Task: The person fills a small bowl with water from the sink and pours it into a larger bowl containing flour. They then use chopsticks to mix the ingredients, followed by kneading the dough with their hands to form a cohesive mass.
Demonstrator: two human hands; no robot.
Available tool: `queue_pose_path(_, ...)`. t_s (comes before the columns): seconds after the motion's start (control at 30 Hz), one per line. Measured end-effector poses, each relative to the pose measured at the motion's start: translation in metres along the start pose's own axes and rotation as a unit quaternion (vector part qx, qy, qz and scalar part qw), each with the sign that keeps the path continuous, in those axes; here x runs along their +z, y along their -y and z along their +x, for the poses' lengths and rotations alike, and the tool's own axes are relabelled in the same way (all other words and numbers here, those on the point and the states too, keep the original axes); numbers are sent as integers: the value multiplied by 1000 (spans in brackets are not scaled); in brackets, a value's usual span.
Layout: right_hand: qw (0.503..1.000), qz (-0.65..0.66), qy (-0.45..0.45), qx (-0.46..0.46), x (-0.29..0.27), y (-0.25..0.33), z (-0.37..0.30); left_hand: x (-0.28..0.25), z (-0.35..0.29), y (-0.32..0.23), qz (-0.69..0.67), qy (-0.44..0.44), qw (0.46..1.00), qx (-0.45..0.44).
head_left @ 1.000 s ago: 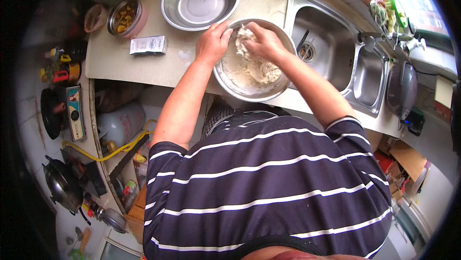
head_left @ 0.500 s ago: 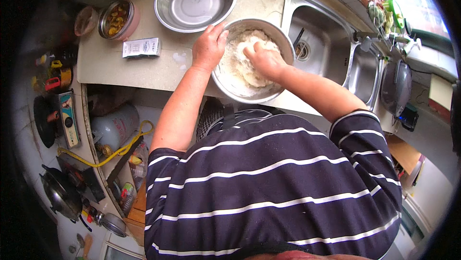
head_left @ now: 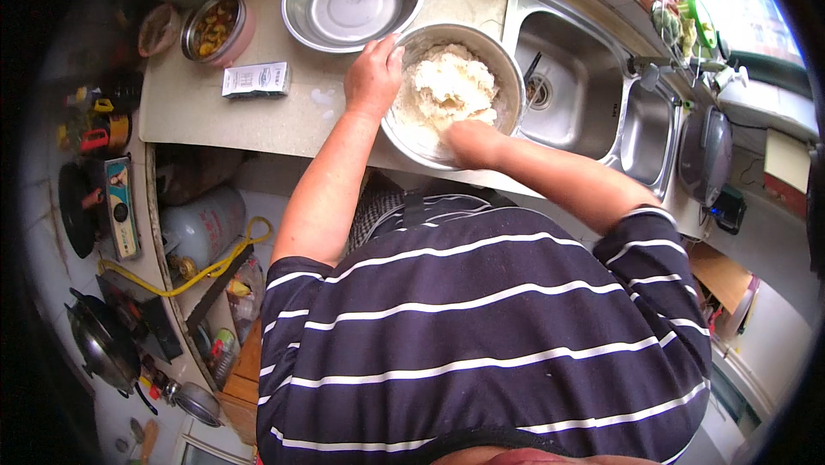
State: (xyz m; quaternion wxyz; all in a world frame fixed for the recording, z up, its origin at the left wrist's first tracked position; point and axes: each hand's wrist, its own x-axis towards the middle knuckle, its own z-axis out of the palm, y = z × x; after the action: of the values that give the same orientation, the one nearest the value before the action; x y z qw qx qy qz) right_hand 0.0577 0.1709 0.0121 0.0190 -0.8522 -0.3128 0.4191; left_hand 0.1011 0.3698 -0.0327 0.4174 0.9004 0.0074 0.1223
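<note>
A steel mixing bowl (head_left: 511, 91) stands at the counter's near edge, holding a rough, pale lump of dough (head_left: 453, 80) with loose flour around it. On the bowl's left rim my left hand (head_left: 374, 78) is closed, thumb toward the inside and fingers along the edge. Inside the bowl, my right hand (head_left: 471, 143) is low against the near side of the dough, its fingers curled into the dough and flour and partly hidden.
A wide steel basin (head_left: 302, 14) sits just behind the bowl. Left of it are a small carton (head_left: 256, 80) and a pink container of food (head_left: 234, 48). A double steel sink (head_left: 580, 104) lies to the right. A gas cylinder (head_left: 202, 229) stands under the counter.
My right hand has moved from on top of the dough toward the bowl's near side, uncovering the lump. My left hand stays on the rim.
</note>
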Motion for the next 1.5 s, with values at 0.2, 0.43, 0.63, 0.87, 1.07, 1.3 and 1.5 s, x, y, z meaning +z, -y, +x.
queue_pose_path(0.2,975,152,-157,31,3,31,94,1,1,0,-31,7,999,0)
queue_pose_path(0.43,931,7,-349,-103,16,25,60,1,4,5,-27,27,999,9)
queue_pose_path(0.63,982,-156,21,-100,21,2,47,5,6,-1,6,46,999,29)
queue_pose_path(0.87,910,84,-402,-57,1,7,94,7,6,1,-28,37,998,41)
queue_pose_path(1.07,989,21,-47,-140,35,4,42,0,11,-8,15,85,995,46)
queue_pose_path(1.3,901,231,-347,-119,13,8,69,3,9,-4,12,52,997,61)
queue_pose_path(1.5,978,117,9,-171,28,1,42,0,10,-6,47,90,993,68)
